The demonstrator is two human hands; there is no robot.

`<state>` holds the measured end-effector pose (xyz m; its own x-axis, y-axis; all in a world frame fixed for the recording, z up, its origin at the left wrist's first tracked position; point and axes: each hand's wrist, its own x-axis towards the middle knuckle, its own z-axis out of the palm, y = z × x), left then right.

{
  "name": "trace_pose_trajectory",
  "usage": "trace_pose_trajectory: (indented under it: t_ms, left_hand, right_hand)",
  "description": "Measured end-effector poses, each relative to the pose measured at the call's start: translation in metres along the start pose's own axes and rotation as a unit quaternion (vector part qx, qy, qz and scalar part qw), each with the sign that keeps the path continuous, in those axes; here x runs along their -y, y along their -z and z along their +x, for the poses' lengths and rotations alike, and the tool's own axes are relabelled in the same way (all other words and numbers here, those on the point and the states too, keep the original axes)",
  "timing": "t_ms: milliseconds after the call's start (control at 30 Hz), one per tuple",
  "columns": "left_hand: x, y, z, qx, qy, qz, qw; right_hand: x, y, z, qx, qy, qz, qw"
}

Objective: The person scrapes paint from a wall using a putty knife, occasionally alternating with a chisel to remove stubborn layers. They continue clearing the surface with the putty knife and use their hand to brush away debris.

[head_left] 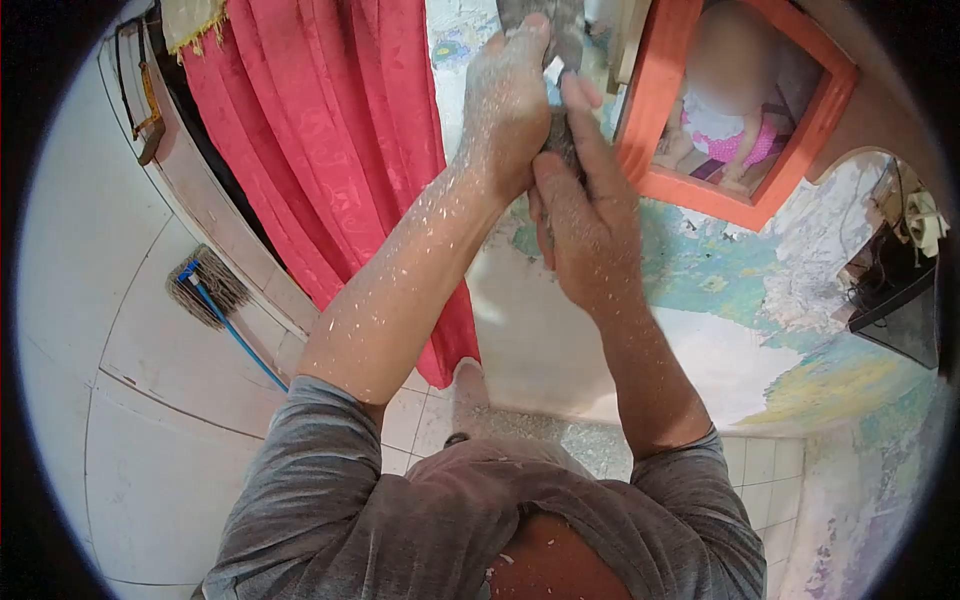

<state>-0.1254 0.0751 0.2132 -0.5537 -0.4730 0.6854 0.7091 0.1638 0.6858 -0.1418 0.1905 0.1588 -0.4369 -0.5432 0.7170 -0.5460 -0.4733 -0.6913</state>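
Observation:
A scraper runs up the peeling wall, its grey, dusty blade at the top of the view and its dark handle partly hidden by my fingers. My left hand is closed on it with the thumb stretched up along the blade. Just below and to the right, my right hand wraps round the handle's lower part. Pale flakes and dust cover both hands and forearms. The wall behind shows white, green and yellow patches of old paint.
Right of my hands hangs an orange-framed picture. A red curtain hangs on the left. A mop with a blue handle is farther left. A dark box-like object sits at the right edge. Debris lies on the tiled floor.

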Motion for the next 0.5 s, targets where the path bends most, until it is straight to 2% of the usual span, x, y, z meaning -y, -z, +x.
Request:
trace_pose_trajectory:
  t_ms: [33,100,133,167,233,267,300,333,367,433,500]
  left_hand:
    - [-0.001,-0.002,-0.008,0.004,-0.003,0.000,1.000]
    - [0.007,0.000,-0.030,0.000,0.123,-0.030,0.992]
    - [0.015,0.005,-0.024,0.001,0.117,-0.030,0.993]
    - [0.025,0.012,-0.010,0.011,0.048,0.038,0.998]
    - [0.026,0.010,0.000,0.030,-0.075,0.168,0.982]
    - [0.013,0.009,0.007,0.039,-0.102,0.170,0.979]
    - [0.001,0.002,0.006,0.039,-0.101,0.169,0.980]
    - [-0.009,-0.004,0.004,0.029,-0.023,0.098,0.995]
    - [-0.014,-0.007,0.001,0.020,0.054,0.027,0.998]
    - [0.001,-0.003,-0.010,0.024,0.022,0.019,0.999]
    - [0.005,-0.008,-0.024,-0.037,0.058,0.054,0.996]
  right_hand:
    - [-0.007,0.000,-0.008,-0.003,0.005,-0.001,1.000]
    - [-0.012,-0.001,-0.037,-0.002,-0.033,-0.020,0.999]
    - [-0.006,-0.004,-0.046,-0.001,-0.102,0.059,0.993]
    - [-0.009,-0.003,-0.038,0.000,-0.097,0.058,0.994]
    - [-0.016,0.001,-0.020,-0.025,0.001,-0.095,0.995]
    - [-0.010,0.002,-0.013,-0.025,-0.002,-0.097,0.995]
    - [0.006,-0.001,-0.002,-0.022,-0.013,-0.023,0.999]
    - [0.015,-0.003,0.003,-0.019,-0.023,0.053,0.998]
    - [0.012,-0.002,-0.003,-0.019,-0.021,0.053,0.998]
    - [-0.003,0.000,-0.023,-0.009,-0.019,-0.039,0.999]
    - [-0.011,-0.005,-0.032,-0.027,-0.062,0.125,0.990]
